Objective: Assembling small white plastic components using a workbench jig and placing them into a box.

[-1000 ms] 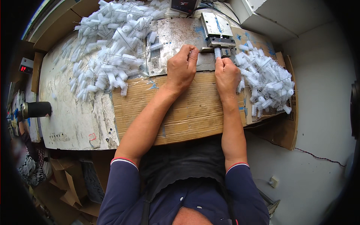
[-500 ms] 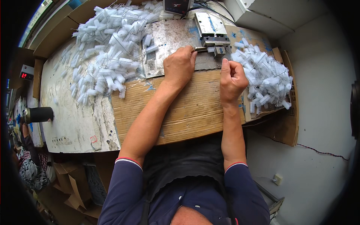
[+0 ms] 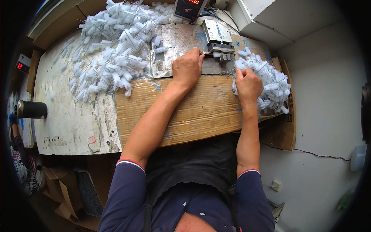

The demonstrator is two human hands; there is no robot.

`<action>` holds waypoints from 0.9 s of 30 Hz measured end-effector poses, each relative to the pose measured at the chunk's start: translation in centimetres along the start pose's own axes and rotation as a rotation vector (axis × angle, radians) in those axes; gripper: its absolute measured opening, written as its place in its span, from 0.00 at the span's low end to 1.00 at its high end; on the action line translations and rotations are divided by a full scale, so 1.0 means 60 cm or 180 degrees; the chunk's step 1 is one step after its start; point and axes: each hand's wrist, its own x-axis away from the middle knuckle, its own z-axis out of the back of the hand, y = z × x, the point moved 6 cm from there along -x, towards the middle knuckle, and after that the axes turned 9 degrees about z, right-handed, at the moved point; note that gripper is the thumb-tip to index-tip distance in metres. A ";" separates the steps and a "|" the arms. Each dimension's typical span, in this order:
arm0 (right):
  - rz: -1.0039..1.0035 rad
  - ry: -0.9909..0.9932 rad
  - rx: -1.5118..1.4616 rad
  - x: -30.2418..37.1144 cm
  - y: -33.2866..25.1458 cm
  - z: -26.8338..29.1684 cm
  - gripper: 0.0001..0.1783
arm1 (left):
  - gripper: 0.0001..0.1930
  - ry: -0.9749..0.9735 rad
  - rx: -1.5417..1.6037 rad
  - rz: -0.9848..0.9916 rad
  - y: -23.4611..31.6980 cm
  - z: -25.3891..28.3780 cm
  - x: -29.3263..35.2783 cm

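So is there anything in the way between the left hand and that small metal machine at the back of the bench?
Nothing visible. The left hand rests on the metal plate with its fingertips right beside the small metal machine, pinching a thin wire with a white brush at its tip, already at the machine's front. The right hand is off to the side, by the right-hand brush pile.

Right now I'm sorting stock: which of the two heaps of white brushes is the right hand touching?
The smaller heap at the bench's right end; the right hand rests against its edge. The bigger heap lies far left, beyond the left hand.
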 end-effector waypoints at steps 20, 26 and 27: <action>0.1336 -0.0231 -0.0067 -0.018 -0.040 -0.036 0.06 | 0.07 -0.0880 0.3720 0.1471 -0.061 0.008 -0.032; 0.0281 -0.0006 -0.2259 0.003 -0.003 -0.034 0.04 | 0.06 -0.1037 0.4370 0.1772 -0.060 0.012 -0.036; 0.0262 0.0000 -0.2264 0.009 -0.004 -0.032 0.04 | 0.07 -0.1053 0.4514 0.1807 -0.057 0.015 -0.036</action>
